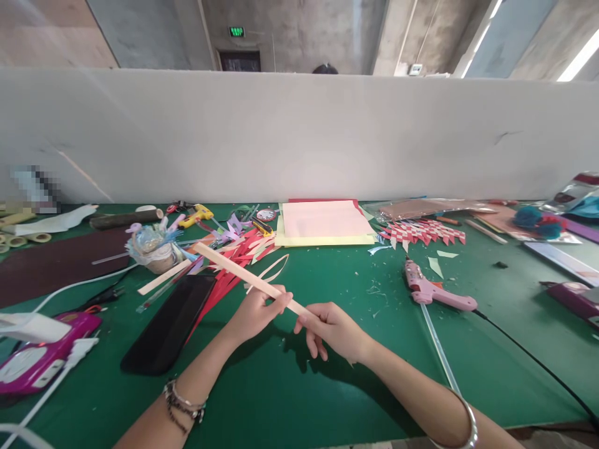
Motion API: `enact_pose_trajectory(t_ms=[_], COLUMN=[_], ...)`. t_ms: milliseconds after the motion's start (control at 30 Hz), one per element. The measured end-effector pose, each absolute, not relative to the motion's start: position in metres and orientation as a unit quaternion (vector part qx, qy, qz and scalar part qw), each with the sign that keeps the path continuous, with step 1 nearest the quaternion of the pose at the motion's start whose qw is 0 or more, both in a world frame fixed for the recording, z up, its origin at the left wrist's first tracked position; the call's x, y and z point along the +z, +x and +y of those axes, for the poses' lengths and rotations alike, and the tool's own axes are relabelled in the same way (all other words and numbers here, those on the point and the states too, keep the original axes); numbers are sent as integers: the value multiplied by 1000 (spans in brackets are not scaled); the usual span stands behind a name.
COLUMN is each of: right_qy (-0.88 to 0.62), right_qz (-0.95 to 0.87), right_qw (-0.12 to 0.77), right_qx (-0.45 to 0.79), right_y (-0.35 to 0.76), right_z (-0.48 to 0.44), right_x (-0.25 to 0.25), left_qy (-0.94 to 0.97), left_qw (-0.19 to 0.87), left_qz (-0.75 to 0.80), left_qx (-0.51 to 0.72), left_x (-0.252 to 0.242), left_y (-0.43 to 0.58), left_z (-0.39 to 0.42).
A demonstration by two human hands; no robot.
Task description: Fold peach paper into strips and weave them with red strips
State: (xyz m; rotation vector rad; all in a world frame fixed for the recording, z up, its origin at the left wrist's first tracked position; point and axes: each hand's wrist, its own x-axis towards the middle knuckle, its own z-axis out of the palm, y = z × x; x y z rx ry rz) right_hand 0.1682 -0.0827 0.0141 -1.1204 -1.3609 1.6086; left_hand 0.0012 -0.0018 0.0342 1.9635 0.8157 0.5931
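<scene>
Both hands pinch one long cream paper strip (234, 268) above the green table mat (327, 386). My left hand (256, 313) grips it near its middle with thumb and fingers closed. My right hand (331, 329) holds the strip's near end, fingers curled under. The strip slants up and to the left, its far end over a heap of red paper strips (243, 254). A thin looped cream strip (274, 269) lies just behind my left hand.
A pink glue gun (433, 290) with a clear stick lies to the right. A black flat case (171, 324) lies to the left, near a purple device (37, 355). Pink and yellow paper sheets (325, 223), a woven red-white piece (423, 232) and tools line the white partition.
</scene>
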Motion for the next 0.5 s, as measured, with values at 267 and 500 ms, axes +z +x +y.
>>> enact_pose_trajectory(t_ms=[267, 500], right_qy=[-377, -408], right_qz=[-518, -512], right_qw=[365, 375], right_qx=[676, 657], right_y=[167, 168], right_z=[-82, -82], right_x=[16, 13], left_qy=[813, 814], left_qw=[502, 465], left_qz=[248, 287], left_qx=[161, 197], left_x=[38, 40], left_y=[5, 5], left_z=[-10, -8])
